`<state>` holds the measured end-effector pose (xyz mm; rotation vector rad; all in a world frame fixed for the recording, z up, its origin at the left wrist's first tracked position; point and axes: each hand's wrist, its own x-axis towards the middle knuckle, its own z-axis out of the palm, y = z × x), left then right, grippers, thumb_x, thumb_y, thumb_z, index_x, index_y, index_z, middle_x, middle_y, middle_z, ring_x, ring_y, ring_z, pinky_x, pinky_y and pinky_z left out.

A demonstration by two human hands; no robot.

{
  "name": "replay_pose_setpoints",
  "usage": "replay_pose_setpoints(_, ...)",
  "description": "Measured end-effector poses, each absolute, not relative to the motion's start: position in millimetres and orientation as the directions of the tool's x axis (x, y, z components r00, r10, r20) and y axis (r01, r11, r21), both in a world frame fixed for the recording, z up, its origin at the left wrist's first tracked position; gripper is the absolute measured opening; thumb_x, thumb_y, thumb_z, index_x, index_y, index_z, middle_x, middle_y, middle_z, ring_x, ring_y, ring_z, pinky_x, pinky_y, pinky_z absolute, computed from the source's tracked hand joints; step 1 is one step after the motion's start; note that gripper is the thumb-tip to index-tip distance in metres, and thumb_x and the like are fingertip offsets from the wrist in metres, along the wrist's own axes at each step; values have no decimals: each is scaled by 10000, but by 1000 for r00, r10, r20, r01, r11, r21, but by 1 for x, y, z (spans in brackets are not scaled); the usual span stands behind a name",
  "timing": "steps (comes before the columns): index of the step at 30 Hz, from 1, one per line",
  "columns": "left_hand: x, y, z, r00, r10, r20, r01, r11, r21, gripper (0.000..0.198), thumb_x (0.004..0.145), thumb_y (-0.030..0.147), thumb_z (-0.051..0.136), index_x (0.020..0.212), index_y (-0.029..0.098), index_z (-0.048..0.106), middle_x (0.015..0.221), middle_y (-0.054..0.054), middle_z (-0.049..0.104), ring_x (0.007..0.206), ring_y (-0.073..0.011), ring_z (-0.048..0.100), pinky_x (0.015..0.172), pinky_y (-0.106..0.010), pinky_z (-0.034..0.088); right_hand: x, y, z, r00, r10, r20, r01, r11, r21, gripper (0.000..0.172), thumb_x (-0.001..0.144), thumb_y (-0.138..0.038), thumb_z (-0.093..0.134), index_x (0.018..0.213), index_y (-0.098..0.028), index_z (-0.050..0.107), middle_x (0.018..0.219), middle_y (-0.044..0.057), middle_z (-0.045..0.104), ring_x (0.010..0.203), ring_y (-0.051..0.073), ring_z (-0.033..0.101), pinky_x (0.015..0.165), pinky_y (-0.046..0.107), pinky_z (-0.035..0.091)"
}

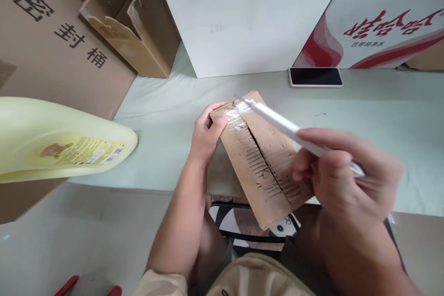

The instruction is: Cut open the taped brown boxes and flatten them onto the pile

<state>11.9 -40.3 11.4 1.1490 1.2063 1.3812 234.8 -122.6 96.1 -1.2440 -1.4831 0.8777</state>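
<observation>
A small brown cardboard box (255,162) lies at the near edge of the pale green table (163,115), its top seam split and the surface torn where tape came off. My left hand (206,132) grips the box's far left corner, fingers curled over it. My right hand (342,171) is closed around a strip of clear tape (277,122) that stretches taut from the box's far end toward me. The right hand is blurred by motion. Crumpled tape still clings near the far corner.
A black phone (315,77) lies face up behind the box. A white box (253,23) and a red-and-white carton (381,23) stand at the back. Brown cartons (52,32) and a yellow plastic jug (52,138) fill the left. A panda-print stool (249,226) shows below.
</observation>
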Motion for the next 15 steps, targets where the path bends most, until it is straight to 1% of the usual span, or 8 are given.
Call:
replay_pose_setpoints(3,12,-42,12,-108,992,70,-68,-78,995,469,815,590,789,1106,226,745,1061,-70,787,952,-252,731,849,-370,582,232,-116,95,-4,985,170,277,164,-947,311,986,-573,685,1077,-296,791,682,23,692,542,181,643,479,322,502)
replay_pose_setpoints(6,11,-43,11,-106,991,75,-66,-83,994,519,805,632,806,1127,229,744,1103,-71,787,1002,-256,729,898,-371,575,231,-109,94,-38,993,115,361,121,-925,226,920,-474,794,1044,-286,812,700,19,743,553,188,669,492,318,530)
replay_pose_setpoints(8,11,-44,11,-111,990,83,-66,-91,994,526,804,643,808,1128,233,747,1123,-72,788,1027,-261,728,924,-377,571,230,-109,93,-25,994,109,394,110,-913,202,910,-412,805,1066,-285,820,711,17,759,560,194,685,509,326,554)
replay_pose_setpoints(10,12,-43,10,-110,989,95,-59,-102,993,526,807,649,802,1127,235,749,1126,-76,789,1035,-267,730,933,-386,573,229,-110,93,19,993,117,404,99,-909,220,932,-382,772,1123,-284,821,746,21,775,575,195,700,523,328,568)
replay_pose_setpoints(12,12,-43,9,-108,989,99,-49,-104,993,520,815,647,795,1130,237,750,1131,-79,791,1039,-272,733,931,-393,579,228,-112,94,64,988,140,432,99,-896,207,949,-375,741,1110,-278,827,737,21,761,578,185,687,505,311,536)
replay_pose_setpoints(14,13,-42,9,-113,989,95,-50,-101,994,519,814,647,796,1129,236,754,1128,-80,795,1031,-272,738,919,-392,586,226,-113,97,89,981,170,480,107,-871,161,959,-368,712,990,-261,828,683,19,716,576,176,655,473,291,470)
replay_pose_setpoints(15,13,-42,9,-115,989,92,-53,-99,994,521,811,646,799,1128,235,755,1125,-80,796,1025,-271,741,911,-391,589,226,-113,98,93,980,176,503,106,-858,165,965,-360,695,941,-253,817,660,19,691,579,175,643,464,285,442)
